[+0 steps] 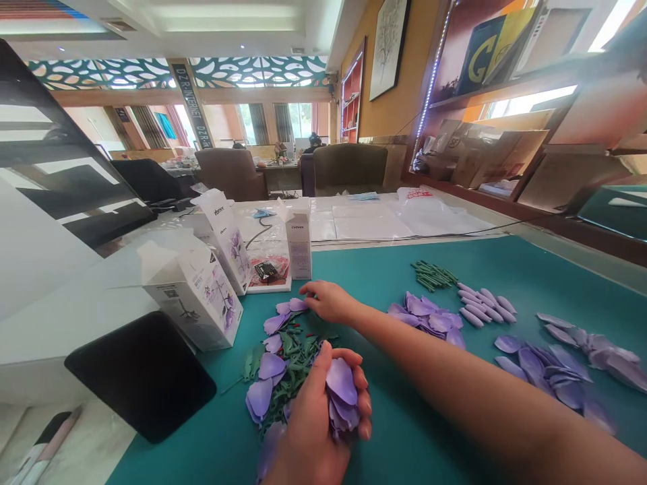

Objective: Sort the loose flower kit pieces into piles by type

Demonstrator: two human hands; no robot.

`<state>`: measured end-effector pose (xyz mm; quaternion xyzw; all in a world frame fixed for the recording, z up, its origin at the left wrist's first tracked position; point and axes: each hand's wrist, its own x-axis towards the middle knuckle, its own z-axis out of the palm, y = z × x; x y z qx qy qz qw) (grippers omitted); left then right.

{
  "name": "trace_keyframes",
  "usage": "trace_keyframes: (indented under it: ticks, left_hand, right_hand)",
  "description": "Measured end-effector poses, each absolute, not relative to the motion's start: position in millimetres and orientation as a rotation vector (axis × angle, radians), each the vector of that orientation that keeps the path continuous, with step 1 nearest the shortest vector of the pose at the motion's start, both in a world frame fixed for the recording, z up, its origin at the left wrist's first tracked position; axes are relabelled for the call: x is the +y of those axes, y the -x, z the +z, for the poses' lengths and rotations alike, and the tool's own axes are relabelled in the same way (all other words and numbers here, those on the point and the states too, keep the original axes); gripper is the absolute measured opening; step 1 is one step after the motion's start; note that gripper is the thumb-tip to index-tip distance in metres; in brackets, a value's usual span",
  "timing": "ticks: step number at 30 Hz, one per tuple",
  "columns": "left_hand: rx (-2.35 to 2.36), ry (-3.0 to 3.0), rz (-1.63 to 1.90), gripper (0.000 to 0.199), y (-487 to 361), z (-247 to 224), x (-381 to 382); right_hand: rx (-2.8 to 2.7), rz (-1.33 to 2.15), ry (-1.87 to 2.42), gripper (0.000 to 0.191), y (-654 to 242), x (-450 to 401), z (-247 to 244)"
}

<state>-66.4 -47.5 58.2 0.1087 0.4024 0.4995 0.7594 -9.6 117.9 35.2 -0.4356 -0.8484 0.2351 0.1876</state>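
1. A purple flower point(342, 397) is gripped in the curled left hand point(311, 421), its petals pressed into the palm.
2. The right hand point(329, 301) is kept open and holds nothing; its fingertips point(308, 288) are laid on a loose petal point(298, 304).
3. The flower is held low over a teal surface point(384, 269), against a leafy stem point(296, 364).
4. Petal piles point(427, 315) and green stems point(433, 275) are spread to the right; printed boxes point(195, 300) are stood to the left.

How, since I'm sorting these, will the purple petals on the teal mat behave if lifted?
The purple petals look thin and curved, so probably light and somewhat floppy. Overlapping, they may lift together. Rolling seems unlikely.
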Motion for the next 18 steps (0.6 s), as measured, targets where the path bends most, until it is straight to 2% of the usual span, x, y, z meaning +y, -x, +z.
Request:
trace_keyframes:
  ticks: [5,11,18]
  left_hand:
    - [0.879,-0.232,1.068,0.038,68,60,-48]
    - [0.836,-0.24,1.05,0.039,67,57,-48]
    - [0.839,-0.26,1.054,0.037,67,54,-49]
  right_hand:
    - [-2.474,0.603,1.233,0.032,33,133,26]
    - [-2.392,0.668,1.281,0.018,34,139,20]
    - [-2.127,0.919,1.278,0.002,19,128,26]
